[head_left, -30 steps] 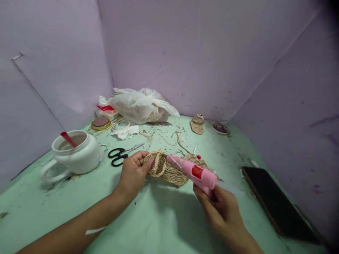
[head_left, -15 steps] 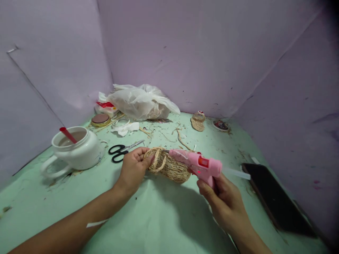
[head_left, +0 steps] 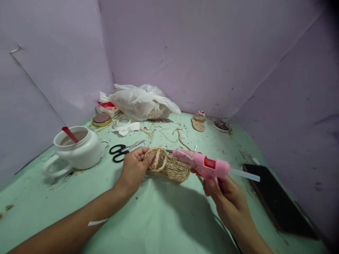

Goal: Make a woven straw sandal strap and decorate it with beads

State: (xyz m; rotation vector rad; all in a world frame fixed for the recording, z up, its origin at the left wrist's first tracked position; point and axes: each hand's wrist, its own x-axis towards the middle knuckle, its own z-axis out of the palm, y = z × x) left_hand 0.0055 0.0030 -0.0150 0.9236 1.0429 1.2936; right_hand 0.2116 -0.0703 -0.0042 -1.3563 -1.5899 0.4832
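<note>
My left hand [head_left: 136, 165] pinches the left end of a small woven straw slipper [head_left: 174, 170], whose sole is coiled braid with a strap looped over it. In my right hand [head_left: 225, 195] is a pink hot glue gun [head_left: 201, 162], its red light lit and a clear glue stick [head_left: 247, 174] poking out the back. The gun's metal nozzle points left, close to the strap; whether it touches I cannot tell. Black-handled scissors [head_left: 120, 152] lie on the table just beyond my left hand.
A white mug [head_left: 79, 151] with a red straw stands at left. At the back are a plastic bag [head_left: 143, 102], a round tin [head_left: 102, 119], a finished-looking small slipper [head_left: 198, 122] and a dish of beads [head_left: 221, 125]. A dark phone [head_left: 275, 201] lies at right.
My right hand has drawn the glue gun slightly to the right, away from the strap. My left hand keeps its hold on the slipper.
</note>
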